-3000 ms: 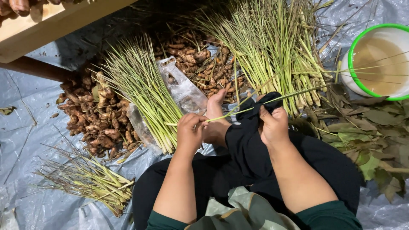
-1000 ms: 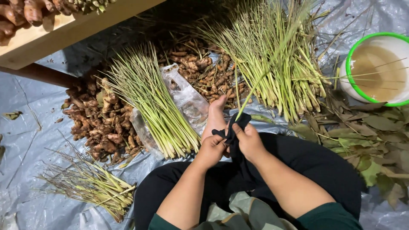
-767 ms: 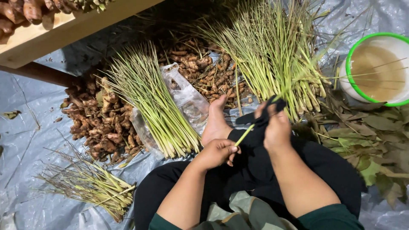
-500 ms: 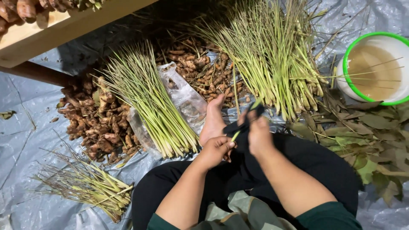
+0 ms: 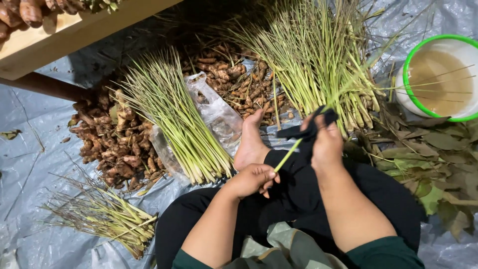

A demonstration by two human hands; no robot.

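My left hand (image 5: 252, 179) grips the pale lower end of a lemongrass stalk (image 5: 289, 154) above my lap. My right hand (image 5: 324, 141) presses a black cloth (image 5: 309, 127) around the same stalk higher up, and the green blades run on up and to the right. My bare foot (image 5: 250, 142) lies just left of the hands on the grey tarp. A fanned bundle of lemongrass (image 5: 172, 119) lies to the left of the foot, and a bigger pile of lemongrass (image 5: 318, 65) spreads out beyond my right hand.
Brown ginger-like roots (image 5: 112, 144) are heaped left and behind (image 5: 234, 79), with a clear plastic bag (image 5: 214, 109) between. A white bucket with a green rim (image 5: 413, 102) holds cloudy water at right. Dry leaves (image 5: 433, 159) lie below it, trimmings (image 5: 102, 214) lower left, a wooden shelf (image 5: 79, 30) top left.
The right hand has slid the black cloth up the stalk and away from the left hand, which stays low on the stalk's base. The camera shifted slightly.
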